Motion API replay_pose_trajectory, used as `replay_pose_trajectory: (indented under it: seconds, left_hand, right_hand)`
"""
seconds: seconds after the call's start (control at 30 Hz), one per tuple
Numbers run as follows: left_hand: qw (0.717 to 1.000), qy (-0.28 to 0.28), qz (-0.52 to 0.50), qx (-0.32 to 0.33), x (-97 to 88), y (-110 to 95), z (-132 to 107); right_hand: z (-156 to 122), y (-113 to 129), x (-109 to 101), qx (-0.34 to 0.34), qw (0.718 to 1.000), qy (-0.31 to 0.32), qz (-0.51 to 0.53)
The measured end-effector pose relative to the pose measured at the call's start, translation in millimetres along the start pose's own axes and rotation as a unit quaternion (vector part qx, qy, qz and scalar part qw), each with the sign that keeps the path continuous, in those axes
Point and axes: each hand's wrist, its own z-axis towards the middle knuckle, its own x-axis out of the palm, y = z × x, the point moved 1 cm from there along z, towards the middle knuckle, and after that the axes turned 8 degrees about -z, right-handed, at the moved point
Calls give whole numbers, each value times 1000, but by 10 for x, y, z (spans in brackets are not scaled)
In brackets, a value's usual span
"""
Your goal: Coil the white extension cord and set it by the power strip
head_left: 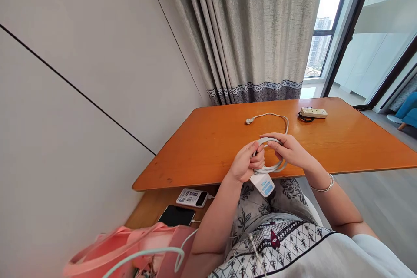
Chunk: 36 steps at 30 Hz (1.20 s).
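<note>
A white power cable (272, 168) is wound into loops between my two hands, over the near edge of the table. My left hand (248, 160) is closed round the loops on their left side. At the top right of the coil, my right hand (288, 150) pinches the cable between thumb and fingers. Below my left hand hangs a white block with blue labels (263, 183), its upper end hidden by the hand and coil. The loose end of the cable curves across the tabletop to a white plug (249, 120).
The orange-brown wooden table (195, 147) carries a cream power strip (313, 113) with a black cord at the back right. Lower left are a white power bank (192, 197), a dark-screened phone (177, 216) and a pink bag (130, 247). A curtain (260, 30) hangs behind.
</note>
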Motion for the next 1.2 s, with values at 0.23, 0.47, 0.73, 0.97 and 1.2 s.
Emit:
replay_pose_trajectory:
  seconds: [0.23, 0.47, 0.73, 0.97, 1.2]
  left_hand:
    - [987, -92, -124, 34, 130, -123, -19]
    - [982, -138, -125, 24, 154, -61, 56]
    - [988, -132, -78, 23, 142, -33, 62]
    - [988, -140, -52, 29, 138, -9, 63]
    - [990, -132, -30, 24, 110, -3, 60]
  right_hand:
    - [-20, -163, 30, 30, 971, 2, 236]
    - [-85, -222, 315, 69, 895, -88, 432]
    - [-56, -197, 277, 77, 919, -106, 371]
    - [-58, -249, 179, 96, 937, -69, 329]
    - [-68, -267, 201, 71, 947, -61, 309]
